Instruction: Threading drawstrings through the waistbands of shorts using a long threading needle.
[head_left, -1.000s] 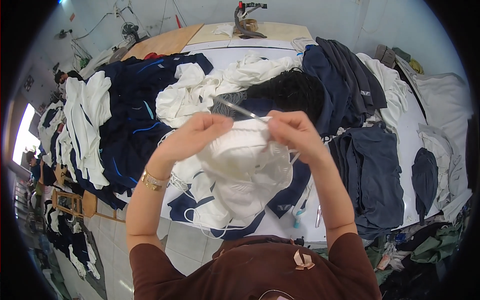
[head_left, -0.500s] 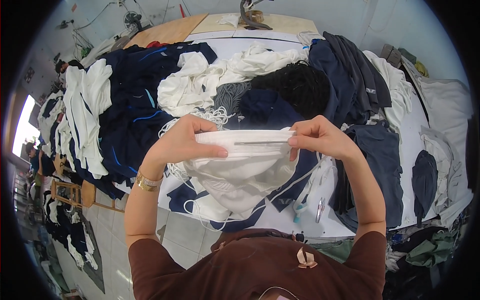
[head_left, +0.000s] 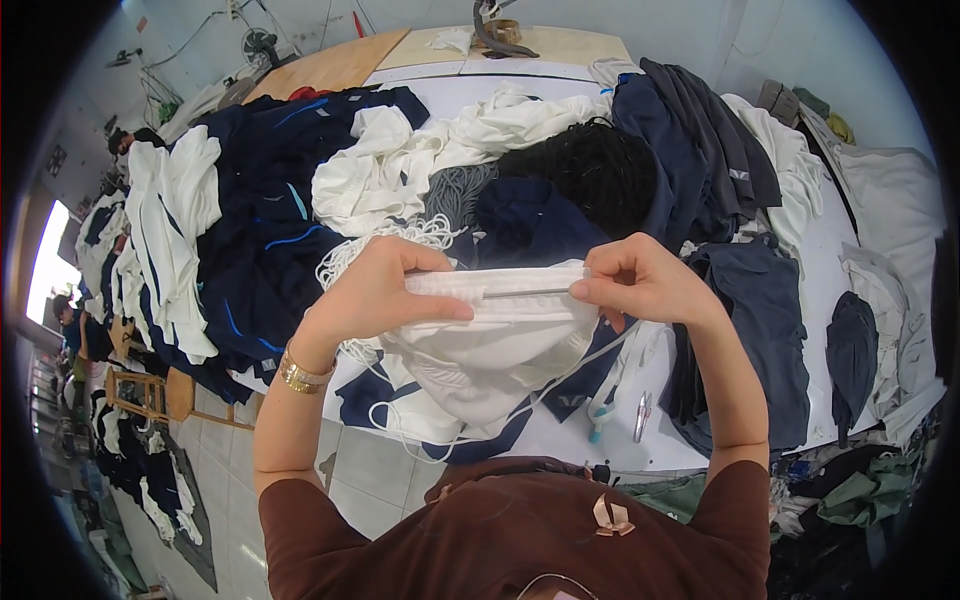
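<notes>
A white garment (head_left: 480, 375) with a gathered waistband hangs in front of me, stretched between both hands. My left hand (head_left: 385, 290) is closed on the band's left end, thumb on the near side and fingers mostly hidden behind the cloth. At the other end, my right hand (head_left: 640, 285) pinches a thin metal rod (head_left: 530, 293) lying along the band and also holds the cloth. The rod's left tip meets the band near my left thumb; whether it is inside the fabric I cannot tell. From beneath my right hand a white cord (head_left: 598, 353) loops down past the garment.
Snips (head_left: 641, 416) and a small teal-tipped tool (head_left: 598, 425) lie on the white table. Behind the garment are white cords (head_left: 400, 235), grey cords (head_left: 460, 190) and black cords (head_left: 590, 170). Navy clothes (head_left: 260, 200) pile up left, dark grey clothes (head_left: 750, 330) right.
My left hand has shifted slightly right along the band, its thumb now nearer the rod's tip. My right hand has moved slightly left, and less of the rod shows between the hands.
</notes>
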